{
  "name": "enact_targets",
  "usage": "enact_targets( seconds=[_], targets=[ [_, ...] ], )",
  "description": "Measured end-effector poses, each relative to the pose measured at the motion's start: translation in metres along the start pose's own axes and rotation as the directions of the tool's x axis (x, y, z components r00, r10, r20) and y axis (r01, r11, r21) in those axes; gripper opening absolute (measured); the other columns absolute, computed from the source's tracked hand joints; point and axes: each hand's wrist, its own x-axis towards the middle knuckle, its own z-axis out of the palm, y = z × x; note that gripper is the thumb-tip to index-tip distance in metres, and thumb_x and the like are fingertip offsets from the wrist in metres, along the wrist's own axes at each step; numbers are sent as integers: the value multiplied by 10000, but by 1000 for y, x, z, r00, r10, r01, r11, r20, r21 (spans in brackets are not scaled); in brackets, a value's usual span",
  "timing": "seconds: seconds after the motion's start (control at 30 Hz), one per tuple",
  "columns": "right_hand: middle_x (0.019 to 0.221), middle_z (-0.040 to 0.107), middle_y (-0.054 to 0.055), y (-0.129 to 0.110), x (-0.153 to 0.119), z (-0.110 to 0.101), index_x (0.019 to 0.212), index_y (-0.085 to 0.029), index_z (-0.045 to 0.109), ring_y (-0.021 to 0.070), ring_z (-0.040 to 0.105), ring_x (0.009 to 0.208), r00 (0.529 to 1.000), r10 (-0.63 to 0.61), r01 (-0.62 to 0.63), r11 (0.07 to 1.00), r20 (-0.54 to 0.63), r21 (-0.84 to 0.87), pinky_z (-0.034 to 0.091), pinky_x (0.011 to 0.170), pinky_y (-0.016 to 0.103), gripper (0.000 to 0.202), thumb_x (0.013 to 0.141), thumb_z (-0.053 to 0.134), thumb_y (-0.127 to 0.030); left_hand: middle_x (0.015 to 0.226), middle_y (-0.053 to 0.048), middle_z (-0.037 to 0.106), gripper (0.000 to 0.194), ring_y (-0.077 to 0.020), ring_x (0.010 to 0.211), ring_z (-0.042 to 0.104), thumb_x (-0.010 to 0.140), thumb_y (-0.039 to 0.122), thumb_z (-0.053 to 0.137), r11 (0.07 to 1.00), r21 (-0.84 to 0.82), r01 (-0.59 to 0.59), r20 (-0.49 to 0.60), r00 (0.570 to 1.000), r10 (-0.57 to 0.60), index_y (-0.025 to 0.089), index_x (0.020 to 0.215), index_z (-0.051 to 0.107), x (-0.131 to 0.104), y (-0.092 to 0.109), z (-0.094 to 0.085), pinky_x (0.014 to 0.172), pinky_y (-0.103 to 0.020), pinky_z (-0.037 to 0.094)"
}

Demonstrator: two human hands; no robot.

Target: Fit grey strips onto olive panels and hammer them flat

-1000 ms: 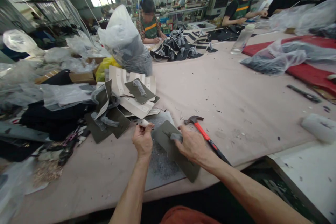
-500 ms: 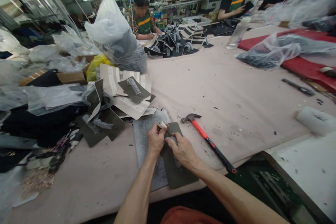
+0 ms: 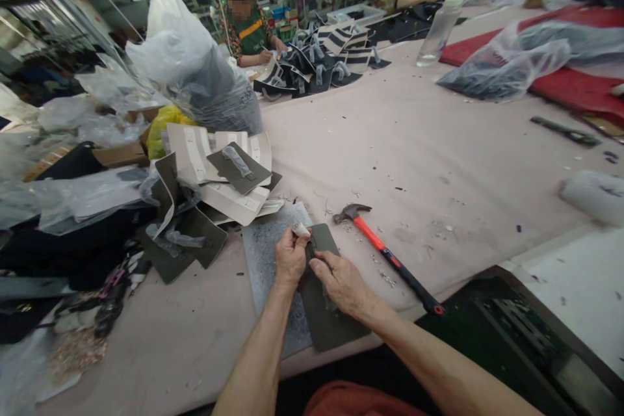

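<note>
An olive-green flat panel lies partly over a speckled grey board at the table's front edge. My left hand is closed at the panel's left upper edge, its thumb and fingers pinching a small white piece. Over the middle of the panel, my right hand is closed, fingertips close to the left hand. It grips a plastic-wrapped strap, mostly hidden under the palm. To the right rests a claw hammer with a red and black handle, touched by neither hand.
Olive and cream panels are piled to the left, beside a large stuffed plastic bag. Small scraps dot the pinkish table cover. Farther off are a clear bottle, a bagged bundle and a person seated at work.
The view has shifted slightly. Both hands stay at the same place on the panel; the right fingers have closed in a little, covering the plastic that showed between them.
</note>
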Motion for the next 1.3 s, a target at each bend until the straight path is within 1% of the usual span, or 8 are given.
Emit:
enact_targets(
  seconds=[0.23,0.37,0.5,0.63,0.77,0.93,1.13,1.3],
  targets=[
    [1233,675,117,1,-5,-16,1279,-174,605,228,617,1142,998,-62,62,998,-8,1,449,986,352,453,1000,355,-428,941,-50,766,156,-205,841,711,865,307,622,980,176,-91,-38,994,99,212,974,681,-7,-2,5,761,-284,522],
    [1205,626,174,31,-7,-60,1274,-143,567,282,565,1115,957,-69,-40,930,-281,-364,423,973,412,409,965,468,-390,978,-60,761,205,-227,889,710,864,254,604,955,246,-168,14,985,169,231,1053,677,-12,-4,7,820,-319,525],
    [1005,623,165,69,-10,-99,1069,-116,607,260,578,911,960,59,-217,772,-272,-598,441,798,360,267,875,582,-298,982,-74,759,193,-235,905,706,866,229,585,957,234,-171,38,985,166,219,1037,674,-9,-5,8,843,-341,523],
    [677,543,10,65,-13,-111,765,-185,546,141,478,570,965,263,-259,940,-13,-224,387,517,243,142,824,518,-311,962,-78,755,179,-236,892,700,864,216,568,960,212,-181,72,983,169,208,1013,667,-6,-3,7,814,-336,514],
    [581,435,-68,14,-13,-117,776,-227,456,93,317,396,919,366,-386,911,147,142,304,382,221,204,871,420,-403,928,-71,743,165,-224,859,689,858,199,556,957,212,-196,88,979,182,201,982,665,-5,-3,5,783,-317,497],
    [601,449,-26,-40,-15,-122,829,-222,467,122,397,497,962,-66,37,993,-264,-115,300,474,245,371,977,282,-508,912,-58,735,157,-215,842,675,863,199,556,957,206,-205,89,978,190,205,973,668,-6,-3,5,775,-304,476],
    [530,445,-20,-47,-16,-133,757,-220,477,100,283,438,989,-148,128,830,7,-543,170,495,288,208,915,507,-351,844,-37,715,154,-199,773,642,851,174,553,954,210,-213,97,976,196,214,934,677,-8,-2,3,712,-283,441],
    [602,475,-10,-75,-18,-148,869,-239,457,130,397,491,836,-368,193,891,-407,-411,267,516,280,296,1012,297,-443,849,-41,713,119,-205,777,635,840,216,598,952,227,-206,80,978,193,224,926,680,-8,-2,4,725,-283,435]
  ],
)
